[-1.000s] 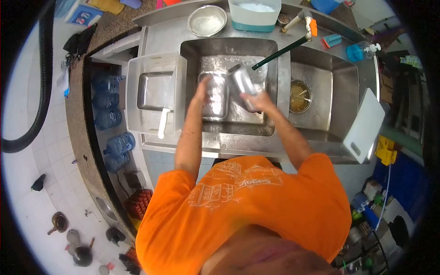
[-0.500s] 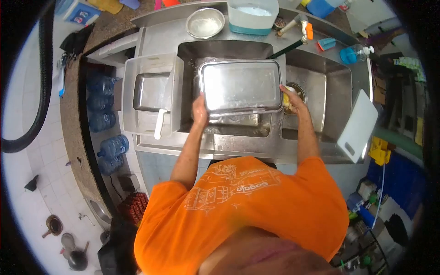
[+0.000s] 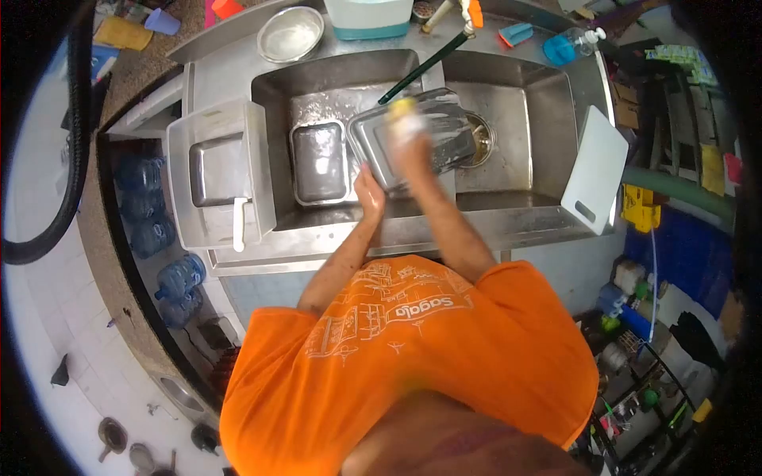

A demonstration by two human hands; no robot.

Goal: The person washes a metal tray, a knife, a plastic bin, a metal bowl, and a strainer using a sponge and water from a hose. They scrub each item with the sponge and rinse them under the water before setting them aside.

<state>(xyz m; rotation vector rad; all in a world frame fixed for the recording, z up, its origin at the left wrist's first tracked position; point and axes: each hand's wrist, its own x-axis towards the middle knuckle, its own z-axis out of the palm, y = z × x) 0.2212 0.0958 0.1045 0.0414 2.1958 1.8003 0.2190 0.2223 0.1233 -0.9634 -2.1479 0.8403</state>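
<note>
My left hand (image 3: pixel 370 193) grips the near left edge of a rectangular metal tray (image 3: pixel 451 131), which is tilted over the divider between the two sink basins. White suds streak the tray's right part. My right hand (image 3: pixel 413 155), blurred by motion, presses a yellow sponge (image 3: pixel 402 109) with a white, foamy-looking part against the tray. A second metal tray (image 3: pixel 320 163) sits in the left basin (image 3: pixel 317 67), beside the held one. The dark green hose (image 3: pixel 421 70) ends just above the held tray.
On the left, a translucent plastic bin (image 3: pixel 179 170) contains a metal tray and a white-handled utensil (image 3: pixel 239 224). Behind the basins stand a metal bowl (image 3: pixel 290 36), a teal-and-white tub (image 3: pixel 369 20) and a blue soap bottle (image 3: pixel 559 49). A white cutting board (image 3: pixel 595 170) leans at the right edge.
The held tray has turned and tilted to the right. My right hand has left its right edge and moved onto its surface with the sponge. The camera view has shifted.
</note>
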